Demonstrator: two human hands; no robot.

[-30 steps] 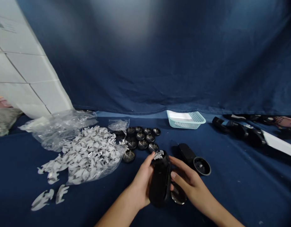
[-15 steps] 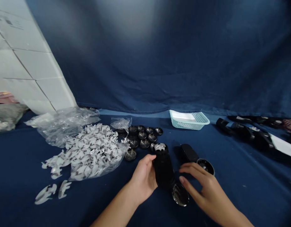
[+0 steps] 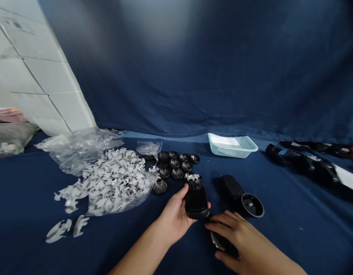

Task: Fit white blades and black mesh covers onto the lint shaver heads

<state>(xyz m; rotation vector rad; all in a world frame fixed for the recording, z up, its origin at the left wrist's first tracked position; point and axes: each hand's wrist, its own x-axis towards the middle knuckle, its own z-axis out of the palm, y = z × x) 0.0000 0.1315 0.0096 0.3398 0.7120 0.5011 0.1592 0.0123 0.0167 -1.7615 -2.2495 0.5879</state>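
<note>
My left hand is wrapped round a black plastic housing, tilted with its round collar away from me. A small grey-white plastic piece sits at the collar's far end. Lower right, my right hand spans a round perforated black cap, fingers on its far side and thumb on its near side. Part of the cap is hidden under the hand. Beyond that hand lies another black housing with an open round cup at its near end.
Left of my hands, many grey-white plastic pieces are heaped on a clear bag. Several round black mesh caps stand behind the left hand. A light blue basket is at the back, with more black parts at right.
My right hand has moved down and left onto the perforated cap. The held housing has turned in my left hand, its near end now lifted and showing. The view has shifted slightly.
</note>
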